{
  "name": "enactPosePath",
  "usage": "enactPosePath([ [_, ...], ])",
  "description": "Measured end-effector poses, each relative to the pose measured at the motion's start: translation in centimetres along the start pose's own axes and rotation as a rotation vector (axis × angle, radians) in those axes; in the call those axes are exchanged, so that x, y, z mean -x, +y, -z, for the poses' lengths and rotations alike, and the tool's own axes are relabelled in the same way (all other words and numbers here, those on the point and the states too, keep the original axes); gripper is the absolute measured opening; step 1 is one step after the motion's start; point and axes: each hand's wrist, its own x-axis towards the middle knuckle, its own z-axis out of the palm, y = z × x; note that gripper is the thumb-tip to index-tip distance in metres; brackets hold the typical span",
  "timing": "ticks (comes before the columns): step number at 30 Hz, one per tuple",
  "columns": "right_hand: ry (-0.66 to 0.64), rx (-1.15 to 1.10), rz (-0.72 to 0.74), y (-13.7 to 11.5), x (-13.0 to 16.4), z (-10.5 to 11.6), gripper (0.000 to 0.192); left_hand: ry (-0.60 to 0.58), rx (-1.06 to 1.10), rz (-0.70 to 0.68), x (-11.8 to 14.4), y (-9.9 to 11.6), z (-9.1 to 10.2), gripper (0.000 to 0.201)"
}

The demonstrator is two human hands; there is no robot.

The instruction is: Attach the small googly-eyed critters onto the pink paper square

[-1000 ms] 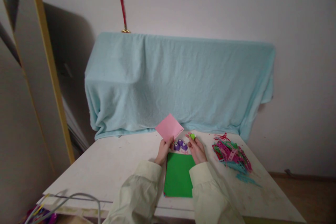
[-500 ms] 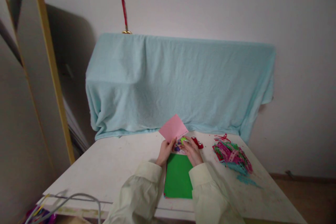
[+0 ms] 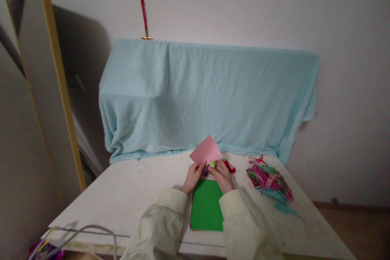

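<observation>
My left hand [image 3: 193, 175] pinches the near corner of a pink square of paper [image 3: 206, 149], which is turned like a diamond. Small punched holes run along its near right edge. In my right hand [image 3: 222, 174] is a small lime-green craft punch [image 3: 212, 164], gripped at that edge; the fingers hide part of it. Beneath my hands lies a purple-patterned item [image 3: 207, 173], mostly covered. A stack of coloured paper with a green sheet [image 3: 207, 205] on top rests between my forearms. Just beyond my right hand sit red craft punches [image 3: 230, 165] with white eye-like spots.
To the right lies a tangled heap of punched paper strips [image 3: 271, 180] in pink, red, green and blue. A light blue cloth [image 3: 210, 97] drapes over something at the back of the white table [image 3: 146, 195]. Grey cable [image 3: 100, 227] loops over the front left edge.
The pink paper has shifted a little to the right and slightly toward me, turning slightly. My right hand's fingers have closed more around the green punch.
</observation>
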Motion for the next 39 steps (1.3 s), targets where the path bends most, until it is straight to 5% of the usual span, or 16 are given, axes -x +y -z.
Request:
enactPosePath([
  [14, -0.075, -0.006, -0.014, 0.7, 0.0, 0.3, 0.044, 0.085, -0.059, -0.022, 0.0, 0.2, 0.4, 0.05],
  [39, 0.004, 0.04, -0.035, -0.2, 0.3, -0.2, 0.046, 0.032, -0.063, -0.011, 0.2, 1.2, 0.4, 0.05],
])
